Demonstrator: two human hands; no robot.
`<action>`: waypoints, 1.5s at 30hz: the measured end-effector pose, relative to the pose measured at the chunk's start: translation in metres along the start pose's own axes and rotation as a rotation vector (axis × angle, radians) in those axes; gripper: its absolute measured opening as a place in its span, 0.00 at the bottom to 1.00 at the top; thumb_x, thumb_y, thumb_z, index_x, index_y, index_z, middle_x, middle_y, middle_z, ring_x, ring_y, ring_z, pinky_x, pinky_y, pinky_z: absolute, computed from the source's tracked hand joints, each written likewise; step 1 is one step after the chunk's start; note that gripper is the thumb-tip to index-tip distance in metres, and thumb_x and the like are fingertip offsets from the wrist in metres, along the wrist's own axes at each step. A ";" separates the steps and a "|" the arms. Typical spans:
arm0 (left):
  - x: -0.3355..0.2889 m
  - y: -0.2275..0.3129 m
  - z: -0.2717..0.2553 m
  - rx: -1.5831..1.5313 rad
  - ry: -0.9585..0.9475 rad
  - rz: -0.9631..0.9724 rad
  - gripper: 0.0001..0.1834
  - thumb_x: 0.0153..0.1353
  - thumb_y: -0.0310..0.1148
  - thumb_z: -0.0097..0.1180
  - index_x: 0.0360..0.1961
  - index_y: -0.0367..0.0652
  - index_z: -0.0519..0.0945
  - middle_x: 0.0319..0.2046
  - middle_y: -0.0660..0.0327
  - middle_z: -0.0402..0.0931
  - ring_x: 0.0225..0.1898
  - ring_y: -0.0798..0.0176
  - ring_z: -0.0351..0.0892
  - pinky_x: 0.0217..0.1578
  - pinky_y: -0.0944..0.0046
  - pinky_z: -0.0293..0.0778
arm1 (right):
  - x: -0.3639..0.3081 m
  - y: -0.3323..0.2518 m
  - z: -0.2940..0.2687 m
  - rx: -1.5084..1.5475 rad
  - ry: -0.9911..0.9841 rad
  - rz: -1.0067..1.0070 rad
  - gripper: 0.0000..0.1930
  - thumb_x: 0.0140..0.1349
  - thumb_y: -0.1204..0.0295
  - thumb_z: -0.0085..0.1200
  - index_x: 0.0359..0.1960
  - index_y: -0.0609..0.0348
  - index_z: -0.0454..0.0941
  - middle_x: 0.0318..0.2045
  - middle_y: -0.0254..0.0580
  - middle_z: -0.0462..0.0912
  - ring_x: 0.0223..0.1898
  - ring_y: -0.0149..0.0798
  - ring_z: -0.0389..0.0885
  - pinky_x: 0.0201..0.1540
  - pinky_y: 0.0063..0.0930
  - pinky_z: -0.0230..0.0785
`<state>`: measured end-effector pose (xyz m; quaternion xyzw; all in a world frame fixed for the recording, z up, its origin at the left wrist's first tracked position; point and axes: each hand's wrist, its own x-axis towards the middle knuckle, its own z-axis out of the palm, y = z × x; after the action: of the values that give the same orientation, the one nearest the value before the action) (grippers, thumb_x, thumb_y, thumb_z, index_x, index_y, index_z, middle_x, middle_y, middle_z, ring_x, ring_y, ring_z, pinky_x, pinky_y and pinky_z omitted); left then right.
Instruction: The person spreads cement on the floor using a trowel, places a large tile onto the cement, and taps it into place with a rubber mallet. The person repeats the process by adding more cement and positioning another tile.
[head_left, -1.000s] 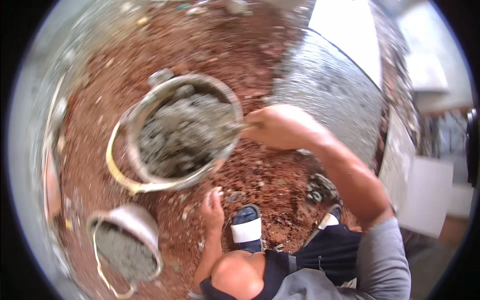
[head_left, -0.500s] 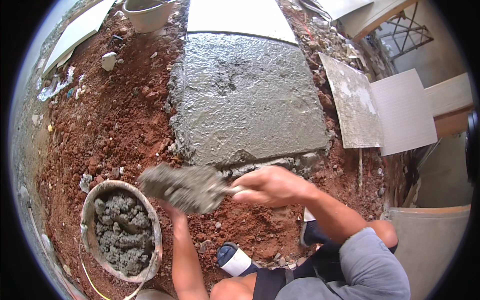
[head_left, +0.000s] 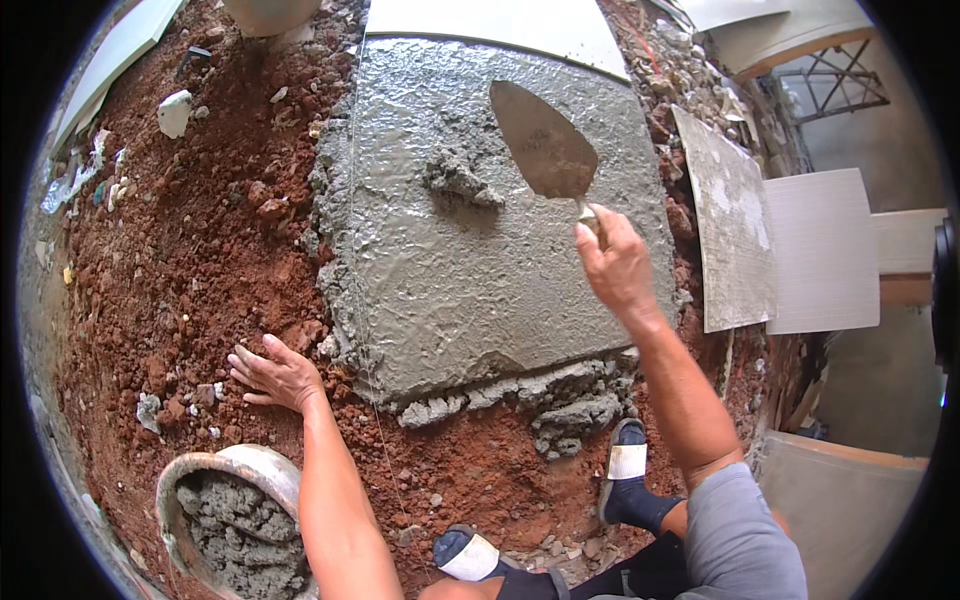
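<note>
My right hand (head_left: 618,262) grips the handle of a pointed trowel (head_left: 545,145), its blade held over the wet mortar bed (head_left: 480,300) with the tip toward the far side. Just left of the blade, a lump of mortar (head_left: 462,182) lies on the bed's surface. My left hand (head_left: 280,376) is spread, fingers apart, at the red soil left of the bed, holding nothing. Below it stands a bucket (head_left: 268,468) of grey mortar (head_left: 240,535). More mortar (head_left: 575,420) is heaped along the bed's near edge.
A large white tile (head_left: 490,20) covers the far end of the bed. Two tiles (head_left: 735,230) lean at the right. A thin string (head_left: 352,200) runs along the bed's left side. Red soil (head_left: 200,260) with stones spreads left. My feet in slippers (head_left: 627,462) stand near the front edge.
The loaded trowel has swung from near the bucket up and right over the bed, and its mortar now lies there in a lump and along the near edge. My left hand shows on the soil.
</note>
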<state>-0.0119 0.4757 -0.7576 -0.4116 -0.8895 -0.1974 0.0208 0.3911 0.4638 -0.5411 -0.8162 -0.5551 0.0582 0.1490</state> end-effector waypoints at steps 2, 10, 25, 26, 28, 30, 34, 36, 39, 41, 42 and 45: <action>0.000 0.001 -0.002 0.052 -0.006 0.009 0.39 0.67 0.64 0.32 0.70 0.49 0.56 0.71 0.56 0.51 0.73 0.50 0.44 0.66 0.33 0.33 | 0.023 0.004 -0.008 -0.031 -0.227 -0.025 0.17 0.68 0.56 0.47 0.42 0.59 0.75 0.29 0.44 0.78 0.30 0.39 0.80 0.34 0.39 0.74; 0.002 0.007 -0.010 0.093 -0.081 -0.008 0.41 0.66 0.65 0.31 0.71 0.48 0.53 0.72 0.54 0.47 0.74 0.50 0.40 0.66 0.33 0.30 | 0.116 0.002 0.027 -0.400 -0.521 -0.239 0.23 0.70 0.46 0.37 0.32 0.52 0.72 0.27 0.43 0.80 0.27 0.38 0.82 0.29 0.39 0.77; 0.001 0.002 -0.005 0.163 -0.074 0.023 0.41 0.65 0.66 0.32 0.70 0.49 0.55 0.73 0.55 0.46 0.74 0.50 0.39 0.65 0.30 0.29 | 0.037 -0.021 0.015 0.095 -0.924 0.075 0.26 0.69 0.48 0.42 0.38 0.61 0.79 0.30 0.55 0.84 0.35 0.51 0.83 0.42 0.49 0.73; 0.001 0.001 -0.004 0.166 -0.058 0.038 0.41 0.65 0.66 0.32 0.70 0.49 0.55 0.73 0.55 0.46 0.74 0.50 0.39 0.65 0.30 0.29 | 0.030 -0.022 0.015 -0.032 -0.869 -0.058 0.25 0.69 0.48 0.42 0.32 0.60 0.77 0.25 0.51 0.82 0.28 0.50 0.83 0.34 0.46 0.74; 0.001 0.000 -0.003 0.188 -0.053 0.049 0.41 0.65 0.66 0.32 0.70 0.49 0.56 0.72 0.54 0.46 0.74 0.49 0.40 0.65 0.29 0.30 | 0.036 -0.014 0.012 -0.167 -0.861 -0.119 0.25 0.70 0.49 0.41 0.27 0.58 0.73 0.20 0.48 0.79 0.23 0.46 0.82 0.26 0.41 0.75; 0.002 0.000 -0.003 0.205 -0.060 0.042 0.41 0.65 0.66 0.32 0.70 0.48 0.56 0.72 0.54 0.46 0.74 0.49 0.40 0.65 0.29 0.31 | 0.057 -0.003 0.024 -0.245 -0.536 -0.150 0.25 0.70 0.48 0.38 0.25 0.55 0.71 0.18 0.42 0.76 0.19 0.42 0.80 0.20 0.37 0.75; 0.002 0.001 -0.003 0.188 -0.020 0.062 0.40 0.65 0.65 0.35 0.70 0.50 0.57 0.72 0.56 0.47 0.74 0.51 0.41 0.65 0.30 0.31 | 0.114 0.047 0.019 -0.286 -0.350 0.195 0.24 0.68 0.45 0.40 0.32 0.53 0.73 0.27 0.47 0.80 0.29 0.46 0.82 0.32 0.43 0.75; 0.001 0.002 -0.003 0.193 -0.045 0.057 0.40 0.65 0.65 0.34 0.70 0.50 0.55 0.73 0.56 0.46 0.74 0.50 0.40 0.65 0.30 0.31 | 0.123 0.060 0.019 -0.418 -0.312 0.214 0.24 0.70 0.45 0.37 0.39 0.53 0.74 0.30 0.47 0.81 0.28 0.42 0.82 0.31 0.40 0.76; 0.001 0.002 -0.003 0.235 -0.054 0.057 0.40 0.66 0.64 0.33 0.70 0.49 0.55 0.73 0.54 0.45 0.74 0.49 0.39 0.65 0.30 0.31 | 0.130 0.059 0.024 0.161 -0.415 0.473 0.25 0.68 0.45 0.42 0.39 0.56 0.75 0.24 0.39 0.77 0.24 0.34 0.76 0.28 0.32 0.73; 0.001 0.001 -0.002 0.222 -0.056 0.059 0.40 0.66 0.64 0.34 0.70 0.49 0.55 0.73 0.54 0.45 0.74 0.49 0.39 0.65 0.29 0.32 | 0.129 0.041 0.036 0.416 -0.396 0.634 0.24 0.69 0.46 0.43 0.39 0.57 0.75 0.24 0.35 0.74 0.23 0.30 0.73 0.25 0.28 0.71; 0.002 0.000 -0.002 0.235 -0.043 0.067 0.40 0.66 0.64 0.34 0.70 0.49 0.55 0.72 0.54 0.45 0.74 0.49 0.39 0.65 0.29 0.32 | 0.129 0.028 0.042 0.540 -0.381 0.709 0.24 0.69 0.47 0.43 0.40 0.58 0.75 0.23 0.33 0.73 0.22 0.28 0.72 0.24 0.26 0.70; 0.001 -0.005 0.001 0.254 -0.031 0.058 0.40 0.66 0.64 0.34 0.70 0.49 0.54 0.72 0.54 0.46 0.74 0.48 0.41 0.64 0.29 0.33 | 0.109 -0.018 0.060 0.560 -0.560 0.512 0.23 0.68 0.51 0.45 0.43 0.60 0.78 0.32 0.41 0.80 0.28 0.34 0.76 0.31 0.31 0.75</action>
<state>-0.0163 0.4741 -0.7600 -0.4342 -0.8952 -0.0763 0.0646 0.4007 0.5812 -0.5853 -0.8081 -0.3178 0.4586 0.1888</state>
